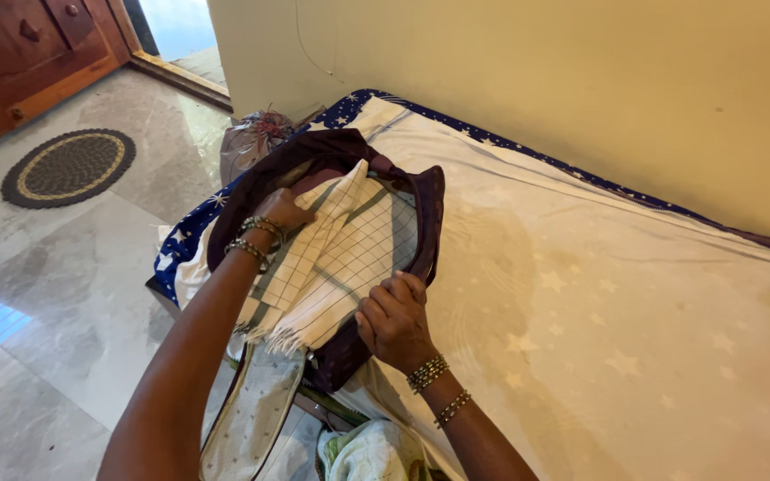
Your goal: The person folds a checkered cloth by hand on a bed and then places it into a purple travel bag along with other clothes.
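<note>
A dark maroon bag (428, 214) lies open on the near-left corner of a mattress. A white checked cloth with grey stripes and a fringed end (336, 258) fills its opening. My left hand (282, 209) presses on the far left part of the cloth, inside the bag's rim, fingers curled. My right hand (394, 321) grips the near edge of the bag where the cloth hangs over it, fingers closed. Both wrists wear beaded bangles.
The mattress (626, 294) has a cream star-print sheet and blue star border, set against a yellow wall (581, 80). A round woven mat (69, 167) lies on the marble floor, near a wooden door (28, 53). A tied purple bundle (256, 138) and a light cloth (372, 450) sit beside the mattress.
</note>
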